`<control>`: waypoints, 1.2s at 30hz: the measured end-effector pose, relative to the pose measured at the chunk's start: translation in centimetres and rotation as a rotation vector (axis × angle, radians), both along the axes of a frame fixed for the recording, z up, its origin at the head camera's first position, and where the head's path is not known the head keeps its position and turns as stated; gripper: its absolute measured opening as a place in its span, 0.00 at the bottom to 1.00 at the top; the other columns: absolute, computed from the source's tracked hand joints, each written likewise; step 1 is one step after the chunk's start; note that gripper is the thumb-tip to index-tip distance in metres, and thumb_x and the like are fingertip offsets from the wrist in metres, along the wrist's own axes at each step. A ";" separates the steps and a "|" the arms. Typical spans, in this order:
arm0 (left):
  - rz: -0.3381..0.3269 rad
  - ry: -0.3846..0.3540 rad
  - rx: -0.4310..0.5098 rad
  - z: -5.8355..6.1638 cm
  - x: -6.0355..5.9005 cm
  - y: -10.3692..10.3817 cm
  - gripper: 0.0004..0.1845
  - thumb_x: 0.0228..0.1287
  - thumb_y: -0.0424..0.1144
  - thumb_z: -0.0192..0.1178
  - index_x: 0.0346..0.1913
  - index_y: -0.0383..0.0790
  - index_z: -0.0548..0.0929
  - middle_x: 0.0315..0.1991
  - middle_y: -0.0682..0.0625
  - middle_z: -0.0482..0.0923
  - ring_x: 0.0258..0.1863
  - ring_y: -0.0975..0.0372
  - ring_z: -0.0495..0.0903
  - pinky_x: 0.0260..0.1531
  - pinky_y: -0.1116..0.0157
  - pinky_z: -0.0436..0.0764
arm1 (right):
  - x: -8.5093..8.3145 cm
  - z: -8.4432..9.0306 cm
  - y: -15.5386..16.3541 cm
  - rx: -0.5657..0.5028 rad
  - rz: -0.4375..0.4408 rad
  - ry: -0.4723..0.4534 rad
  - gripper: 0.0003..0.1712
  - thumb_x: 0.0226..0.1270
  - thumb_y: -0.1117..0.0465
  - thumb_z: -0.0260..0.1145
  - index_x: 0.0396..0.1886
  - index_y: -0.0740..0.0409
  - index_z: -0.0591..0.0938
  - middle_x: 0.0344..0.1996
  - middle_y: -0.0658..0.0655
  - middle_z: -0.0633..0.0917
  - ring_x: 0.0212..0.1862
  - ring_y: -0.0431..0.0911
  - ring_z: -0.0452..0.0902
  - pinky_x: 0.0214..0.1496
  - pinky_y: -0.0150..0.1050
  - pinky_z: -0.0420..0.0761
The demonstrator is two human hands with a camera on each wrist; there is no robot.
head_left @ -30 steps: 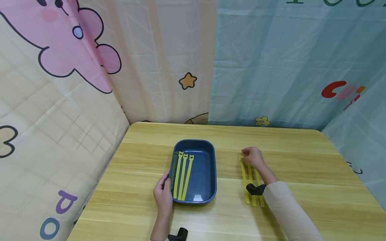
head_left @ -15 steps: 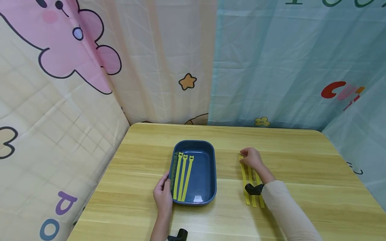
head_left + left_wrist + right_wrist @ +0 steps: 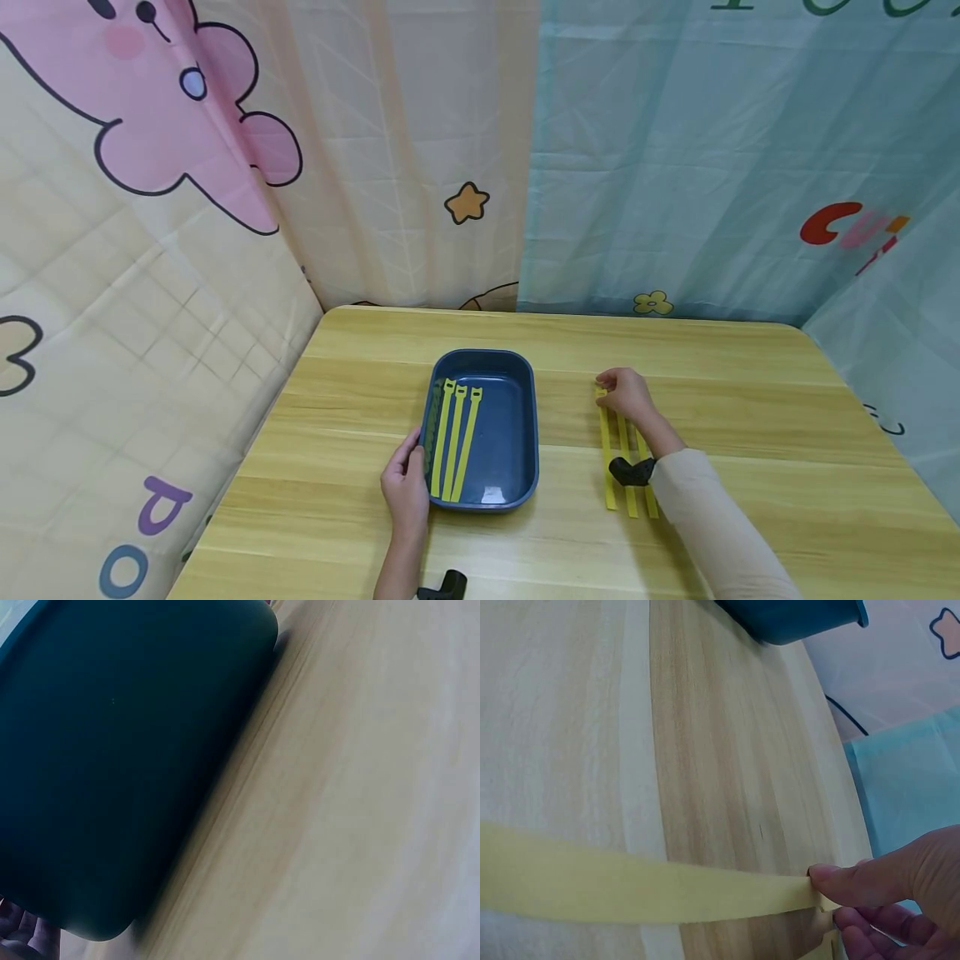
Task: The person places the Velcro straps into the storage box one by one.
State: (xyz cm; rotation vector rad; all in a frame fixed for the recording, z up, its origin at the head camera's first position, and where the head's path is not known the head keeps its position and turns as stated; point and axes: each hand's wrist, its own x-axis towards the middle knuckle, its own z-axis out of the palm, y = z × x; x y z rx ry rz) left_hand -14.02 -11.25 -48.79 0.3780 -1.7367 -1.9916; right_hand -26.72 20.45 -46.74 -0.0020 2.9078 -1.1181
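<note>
the far end of a yellow strap [image 3: 630, 889] is pinched in the right hand [image 3: 627, 394]; the blue tray [image 3: 525, 433] rim is touched by the left hand [image 3: 405, 483], fingers relaxed.

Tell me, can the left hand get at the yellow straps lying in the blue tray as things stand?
Probably yes: the left hand rests on the blue tray rim right beside the yellow straps, and the tray is open on top.

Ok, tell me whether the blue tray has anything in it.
Not empty. The blue tray holds three yellow straps lying side by side along its left half; the right half is bare. The left hand rests on its near-left rim.
</note>
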 end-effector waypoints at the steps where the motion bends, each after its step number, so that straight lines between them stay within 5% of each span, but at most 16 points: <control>1: -0.001 -0.001 0.002 0.0 0.0 0.0 0.16 0.65 0.27 0.48 0.53 0.26 0.76 0.54 0.37 0.74 0.52 0.61 0.73 0.44 0.74 0.74 | 0.0 -0.1 0.0 -0.001 -0.003 0.003 0.21 0.47 0.74 0.70 0.45 0.74 0.79 0.35 0.64 0.79 0.38 0.54 0.71 0.42 0.46 0.76; 19: -0.003 -0.038 0.003 -0.3 -0.1 -0.1 0.16 0.65 0.29 0.48 0.53 0.29 0.78 0.52 0.43 0.76 0.50 0.60 0.74 0.45 0.68 0.75 | 0.2 -0.3 0.3 -0.050 -0.031 0.055 0.10 0.55 0.72 0.65 0.38 0.72 0.82 0.31 0.62 0.80 0.34 0.52 0.73 0.34 0.41 0.76; 36: -0.013 -0.039 0.006 -0.3 -0.1 -0.2 0.17 0.65 0.29 0.48 0.54 0.28 0.76 0.54 0.41 0.75 0.52 0.61 0.73 0.45 0.72 0.74 | 0.6 2.5 0.1 -0.187 -0.108 0.016 0.11 0.59 0.67 0.64 0.39 0.71 0.81 0.37 0.65 0.80 0.40 0.54 0.74 0.38 0.41 0.78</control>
